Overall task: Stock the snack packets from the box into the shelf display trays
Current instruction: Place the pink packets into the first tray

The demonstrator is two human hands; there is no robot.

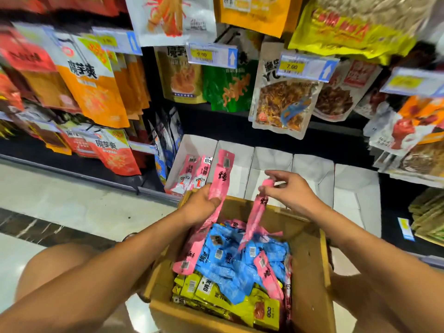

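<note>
Gripping an upright pink packet in the left hand: fingers and thumb curled round its lower part, upper end poking up in front of the white display trays. More pink below the palm, trailing down into the box; whether one packet or several, impossible to tell.

Pinching the top of a hanging pink packet with the right hand: thumb and first fingers closed on it, remaining fingers loosely spread, packet dangling to the heap below.

Both hands above the far edge of the cardboard box, just in front of the trays.

Inside the box: blue packets piled in the middle, yellow packets along the near side, further pink ones scattered along the left and right.

Beyond the box, on the lowest shelf, a row of trays side by side. In the leftmost tray, two stocked pink packets lying face up.

Above the trays, hanging snack bags in orange, green, white and yellow, with price tags clipped to the hooks.

To the left, pale floor tiles with a dark band. At lower left, a bare knee beside the box; both forearms bare.
</note>
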